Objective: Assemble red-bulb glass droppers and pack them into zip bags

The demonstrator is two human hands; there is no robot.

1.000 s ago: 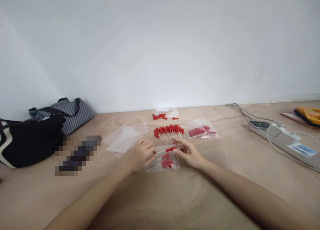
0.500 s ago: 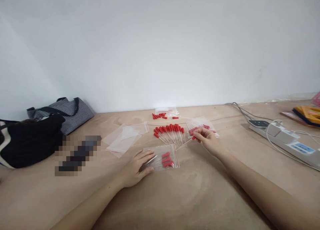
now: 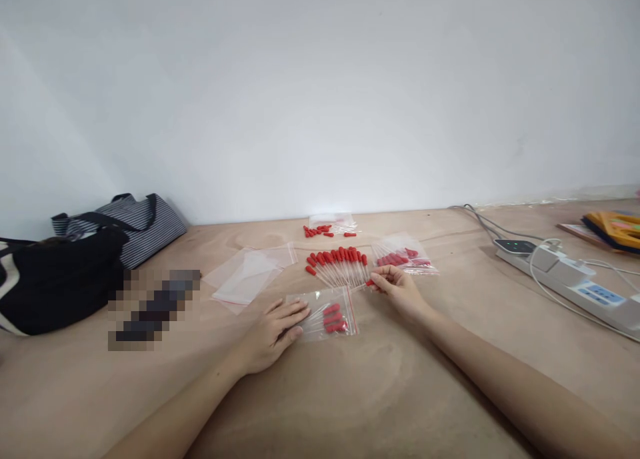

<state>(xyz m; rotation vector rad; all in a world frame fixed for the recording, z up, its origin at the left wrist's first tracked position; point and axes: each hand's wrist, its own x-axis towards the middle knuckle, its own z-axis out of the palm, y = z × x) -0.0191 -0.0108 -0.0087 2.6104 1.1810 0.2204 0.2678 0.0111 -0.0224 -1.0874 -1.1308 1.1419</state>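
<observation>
My left hand [image 3: 277, 332] lies with fingers stretched over the left end of a clear zip bag [image 3: 315, 298]. Inside that bag are several glass droppers with red rubber bulbs [image 3: 334, 318]. Fingertips of my right hand [image 3: 397, 289] pinch the red bulb of a single dropper [image 3: 369, 283]; its pale tube points left toward the bag's red-striped mouth. Just beyond, several droppers [image 3: 343, 262] lie fanned out, bulbs away from me. To the right of the fan rests another filled zip bag [image 3: 407, 249].
Flat clear bags [image 3: 253, 272] lie left of the fan. Loose red bulbs [image 3: 317, 231] and thin tubes sit near the wall. A power strip [image 3: 575, 282] with cables is at right; a black bag [image 3: 65, 279] and a striped bag [image 3: 150, 226] stand at left.
My right hand has moved left and slightly toward me with the dropper, bringing it closer to the bag's mouth. My left hand stays on the bag.
</observation>
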